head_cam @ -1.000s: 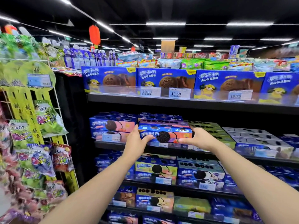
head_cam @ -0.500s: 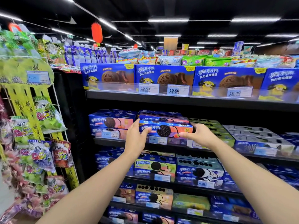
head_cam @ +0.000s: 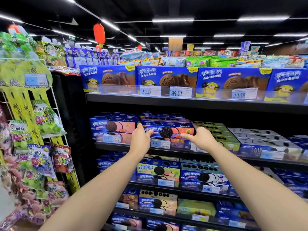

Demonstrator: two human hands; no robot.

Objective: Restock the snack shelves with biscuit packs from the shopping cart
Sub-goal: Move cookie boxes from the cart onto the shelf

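One biscuit pack [head_cam: 168,130], blue with a dark round biscuit printed on its front, is held by two hands at the front edge of the second shelf [head_cam: 116,145], directly over a price tag [head_cam: 160,144] marked 6.80. Whether the pack rests fully on the pack beneath it cannot be told. Just left of the pack, two peach-fronted packs [head_cam: 115,125] are stacked one on the other. To its right, a row of green-topped packs [head_cam: 215,130] is laid flat. Above the pack, four large blue boxes [head_cam: 166,77] are lined up on the top shelf behind three tags reading 10.50, 10.50 and 10.90. Far left of the pack, a wire rack [head_cam: 55,104] is hung with candy bags. Both forearms are stretched forward and upward. The pack's left end is gripped by the left hand [head_cam: 140,137], thumb laid across the front. Its right end is gripped by the right hand [head_cam: 200,137], thumb pressed to the lower front edge.
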